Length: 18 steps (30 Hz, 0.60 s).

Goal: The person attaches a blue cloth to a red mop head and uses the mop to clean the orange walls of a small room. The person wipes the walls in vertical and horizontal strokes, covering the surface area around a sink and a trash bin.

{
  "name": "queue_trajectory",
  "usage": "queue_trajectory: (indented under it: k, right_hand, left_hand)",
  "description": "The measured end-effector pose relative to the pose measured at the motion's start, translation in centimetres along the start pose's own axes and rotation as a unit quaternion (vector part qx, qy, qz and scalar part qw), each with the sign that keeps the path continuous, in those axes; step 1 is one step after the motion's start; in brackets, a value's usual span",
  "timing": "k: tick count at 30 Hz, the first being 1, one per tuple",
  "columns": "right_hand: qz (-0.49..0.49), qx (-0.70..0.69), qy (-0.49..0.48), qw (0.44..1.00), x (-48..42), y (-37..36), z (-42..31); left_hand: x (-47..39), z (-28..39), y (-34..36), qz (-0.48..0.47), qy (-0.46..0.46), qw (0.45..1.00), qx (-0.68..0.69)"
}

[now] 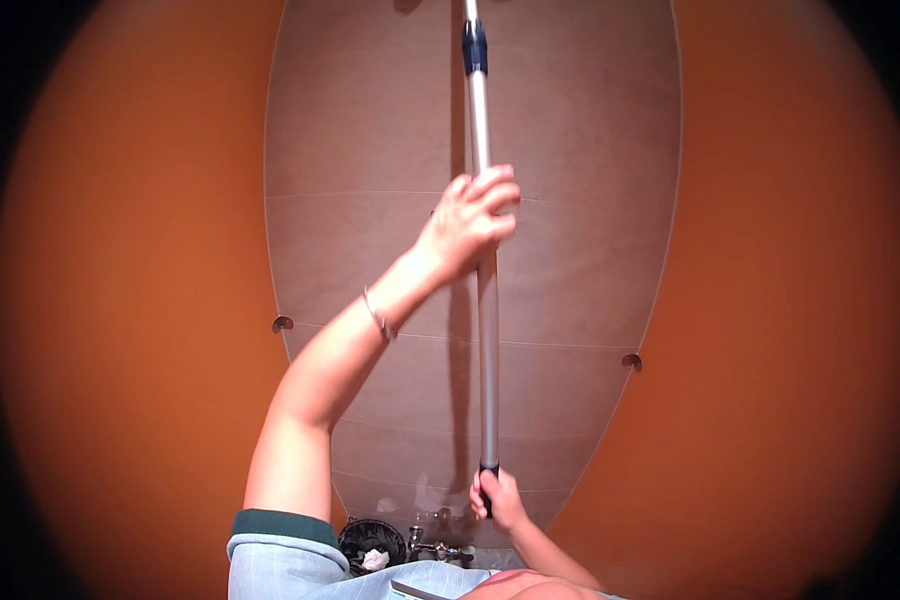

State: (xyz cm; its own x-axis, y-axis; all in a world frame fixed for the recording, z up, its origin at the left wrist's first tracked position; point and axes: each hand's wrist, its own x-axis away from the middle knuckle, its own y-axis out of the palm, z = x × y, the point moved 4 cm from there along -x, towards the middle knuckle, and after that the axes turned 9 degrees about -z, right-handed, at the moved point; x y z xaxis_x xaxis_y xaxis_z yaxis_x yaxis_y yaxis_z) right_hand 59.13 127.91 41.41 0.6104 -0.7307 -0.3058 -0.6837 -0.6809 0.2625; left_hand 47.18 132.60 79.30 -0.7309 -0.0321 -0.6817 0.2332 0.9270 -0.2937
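Observation:
A silver telescopic metal pole runs almost straight up the middle of the head view, with a dark locking collar near the top edge. My left hand is wrapped around the upper part of its shaft, below the collar; a thin bracelet circles that wrist. Lower down, my right hand grips the black handle at the pole's near end. The far end of the pole lies outside the frame, so what it carries is hidden.
Orange panels stand on the left and right, fixed by small metal brackets. Between them is a grey-brown tiled surface. Near my body are a black-lined bin holding crumpled white paper and metal pipe fittings.

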Motion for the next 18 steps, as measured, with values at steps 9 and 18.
queue_trajectory:
  k: [9, 18]
  right_hand:
    - [0.148, 0.121, 0.123, 0.974, 14.0, -3.0, 14.2]
    - [0.076, 0.005, -0.018, 0.997, 2.7, 0.1, -1.4]
  left_hand:
    - [10.1, 16.3, 3.2, 0.001, 0.019, 0.985, 0.173]
    - [-2.8, 2.9, -0.2, 0.008, 0.012, 0.999, 0.033]
